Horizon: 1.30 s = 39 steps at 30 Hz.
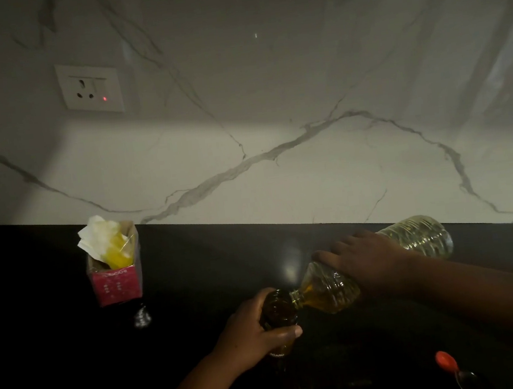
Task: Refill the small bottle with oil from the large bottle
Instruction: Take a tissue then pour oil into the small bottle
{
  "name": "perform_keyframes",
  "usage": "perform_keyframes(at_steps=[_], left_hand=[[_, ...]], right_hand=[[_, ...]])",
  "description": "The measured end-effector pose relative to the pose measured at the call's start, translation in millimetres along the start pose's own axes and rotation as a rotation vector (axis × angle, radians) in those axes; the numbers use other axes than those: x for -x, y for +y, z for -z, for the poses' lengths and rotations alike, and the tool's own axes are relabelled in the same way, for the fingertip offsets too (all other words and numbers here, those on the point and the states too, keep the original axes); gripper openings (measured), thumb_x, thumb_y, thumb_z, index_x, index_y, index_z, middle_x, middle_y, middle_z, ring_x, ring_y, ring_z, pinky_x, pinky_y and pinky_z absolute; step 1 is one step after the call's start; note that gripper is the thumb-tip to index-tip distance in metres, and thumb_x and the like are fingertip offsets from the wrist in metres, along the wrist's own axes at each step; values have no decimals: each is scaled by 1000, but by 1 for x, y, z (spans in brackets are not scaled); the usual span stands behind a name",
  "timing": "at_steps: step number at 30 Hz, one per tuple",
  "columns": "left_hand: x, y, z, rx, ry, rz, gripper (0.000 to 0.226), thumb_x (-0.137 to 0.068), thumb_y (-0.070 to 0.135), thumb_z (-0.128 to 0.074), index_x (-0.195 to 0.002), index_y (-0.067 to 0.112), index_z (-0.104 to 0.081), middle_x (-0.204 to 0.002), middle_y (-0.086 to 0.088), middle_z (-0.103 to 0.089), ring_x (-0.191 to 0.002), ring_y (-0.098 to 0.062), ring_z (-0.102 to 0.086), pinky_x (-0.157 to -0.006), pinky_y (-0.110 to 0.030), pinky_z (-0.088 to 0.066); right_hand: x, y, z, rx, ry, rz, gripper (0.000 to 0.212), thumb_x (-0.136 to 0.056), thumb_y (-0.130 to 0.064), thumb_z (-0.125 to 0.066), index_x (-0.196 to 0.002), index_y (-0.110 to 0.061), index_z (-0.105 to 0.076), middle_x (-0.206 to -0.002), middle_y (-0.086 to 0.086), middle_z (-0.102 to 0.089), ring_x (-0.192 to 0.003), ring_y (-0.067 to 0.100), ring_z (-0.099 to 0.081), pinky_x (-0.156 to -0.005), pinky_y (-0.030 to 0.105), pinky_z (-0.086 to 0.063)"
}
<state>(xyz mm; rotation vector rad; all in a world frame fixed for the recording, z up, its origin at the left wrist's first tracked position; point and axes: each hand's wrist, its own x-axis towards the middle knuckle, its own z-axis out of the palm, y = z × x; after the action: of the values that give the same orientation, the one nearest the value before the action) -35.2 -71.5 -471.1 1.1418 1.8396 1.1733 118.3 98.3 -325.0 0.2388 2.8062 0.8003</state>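
Head view takes in a white marble wall (271, 112) veined in grey, filling the upper half; below it runs a black countertop (208, 263), dim and glossy; a white wall socket (89, 88) with a small red light sits high on the wall to the left.

Next in size, the large bottle (414, 240), clear plastic and ribbed, is tipped nearly flat above the counter with its base up to the right and its neck down to the left; yellow oil has pooled in its neck end; the right hand (368, 261) lies over its middle from above, fingers curled round the body and gripping it.

A pink carton (115, 284) stands on the counter at left, well apart from the bottles, with white and yellow paper (107, 243) sticking out of its open top.

The left hand (258, 331) wraps the small bottle (278, 310), dark brown glass, holding it upright on or just above the counter, which I cannot tell; thumb and fingers close round its sides; the large bottle's mouth meets the small bottle's open mouth.

Smallest, a red cap (446, 363) lies on the counter near the bottom right.
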Motion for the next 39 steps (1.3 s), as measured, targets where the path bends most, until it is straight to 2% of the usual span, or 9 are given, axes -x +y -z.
perform_keyframes(at_steps=[6, 10, 16, 24, 31, 36, 39], left_hand=[[3, 6, 2, -25, 1, -4, 61, -53, 69, -78, -101, 73, -41, -121, 16, -56, -114, -4, -56, -102, -37, -48], [6, 10, 4, -28, -17, 0, 56, -60, 60, -79, -101, 67, -42, -120, 17, -52, -113, -5, -54, -102, -37, -48], [6, 10, 3, -25, -1, -1, 60, -53, 68, -78, -98, 78, -40, -120, 15, -57, -112, -6, -57, -100, -39, -50], [9, 15, 5, -38, -14, 1, 55, -55, 66, -76, -98, 68, -41, -116, 20, -53, -110, -3, -55, -100, -35, -49], [8, 16, 5, -44, -11, 10, 71, -51, 71, -74, -111, 61, -38, -124, 13, -50, -117, -9, -53, -103, -40, -48], [9, 18, 6, -49, -15, 22, 73, -51, 71, -73, -113, 61, -36, -123, 14, -48, -117, -9, -51, -103, -40, -47], [10, 17, 6, -48, -19, 6, 61, -59, 64, -77, -106, 63, -38, -119, 18, -48, -115, -7, -52, -102, -39, -47]], right_hand=[[0, 0, 0, 2, 24, 5, 87, -79, -46, -66, -145, -25, -14, -127, 7, -52, -113, 27, -52, -93, 39, -40], [0, 0, 0, 7, 24, -1, 85, -81, -42, -65, -145, -25, -13, -126, 8, -53, -111, 28, -53, -92, 40, -41], [-1, -1, 4, 22, -5, -3, 86, -80, -41, -66, -146, -24, -13, -128, 10, -51, -114, 30, -51, -95, 42, -41], [1, -3, 7, 27, -13, -5, 81, -84, -38, -62, -147, -23, -13, -129, 10, -51, -115, 30, -50, -96, 42, -41], [-1, -4, 11, 22, -39, -8, 88, -80, -42, -67, -147, -23, -13, -130, 10, -50, -116, 30, -49, -96, 42, -41], [0, -4, 13, 28, -54, -15, 88, -81, -40, -67, -147, -24, -12, -133, 11, -49, -118, 30, -48, -98, 41, -40], [-1, -5, 15, 41, -58, -13, 86, -82, -38, -65, -148, -23, -12, -132, 11, -49, -118, 30, -49, -97, 41, -40]])
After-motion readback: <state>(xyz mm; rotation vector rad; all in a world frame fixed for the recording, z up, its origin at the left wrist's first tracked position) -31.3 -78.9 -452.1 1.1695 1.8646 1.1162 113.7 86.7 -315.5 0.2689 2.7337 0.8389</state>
